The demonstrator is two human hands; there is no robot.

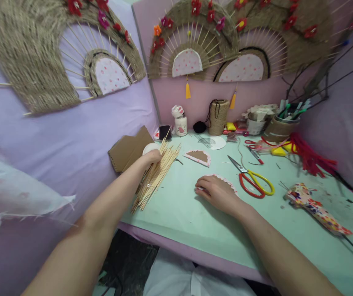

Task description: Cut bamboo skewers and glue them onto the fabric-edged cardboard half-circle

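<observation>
My left hand (150, 159) reaches to the left edge of the green table (194, 222) and is closed over a bundle of thin wooden sticks (156, 174) that fans out on the table. My right hand (217, 190) lies flat, fingers together, on a half-round cardboard piece with a pink scalloped edge (229, 183), pressing it to the table. A second half-round piece with pink trim (198, 156) lies just beyond, untouched.
Red and yellow scissors (254, 181) lie right of my right hand. A flowered cloth bundle (314, 207) sits at the right. Brown cardboard (127, 151), a twine spool (218, 116), jars, a pen cup (282, 123) and red cords (310, 158) crowd the back. Woven fans hang on the wall.
</observation>
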